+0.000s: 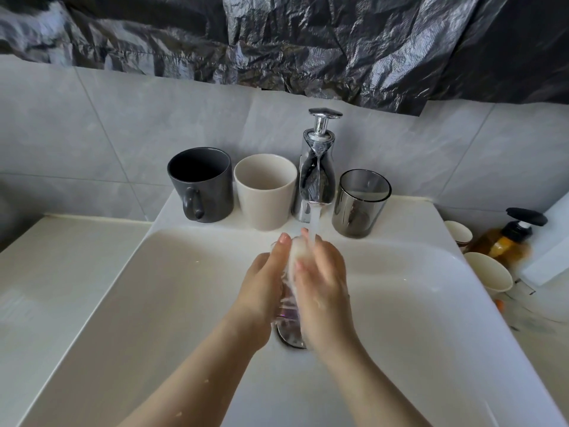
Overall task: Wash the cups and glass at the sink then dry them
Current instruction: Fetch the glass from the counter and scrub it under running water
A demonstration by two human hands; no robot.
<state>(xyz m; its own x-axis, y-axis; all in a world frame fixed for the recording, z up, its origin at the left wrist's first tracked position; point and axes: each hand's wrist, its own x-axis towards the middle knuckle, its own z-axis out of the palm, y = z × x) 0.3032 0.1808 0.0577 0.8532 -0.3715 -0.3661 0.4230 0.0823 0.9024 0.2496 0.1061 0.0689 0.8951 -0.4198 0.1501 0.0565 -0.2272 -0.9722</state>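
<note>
Clear drinking glass (288, 303) under the chrome tap (314, 177)'s stream.
Left hand (264, 282) grips its side, right hand (323, 278) curls over its foamy rim; glass mostly hidden.

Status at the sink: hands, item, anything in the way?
Mid-wash: left hand and right hand wrapped round clear soapy glass under running chrome tap. On ledge behind: dark grey mug, beige cup, smoked glass tumbler. Nothing blocking.

- White sink (412, 214): on its far ledge, left to right, stand a dark mug (200, 186), a beige cup (264, 192), a chrome tap (317, 171) and a smoky glass (360, 204).
- Right of the sink: an amber pump bottle (508, 241) and two pale cups (488, 272).
</note>
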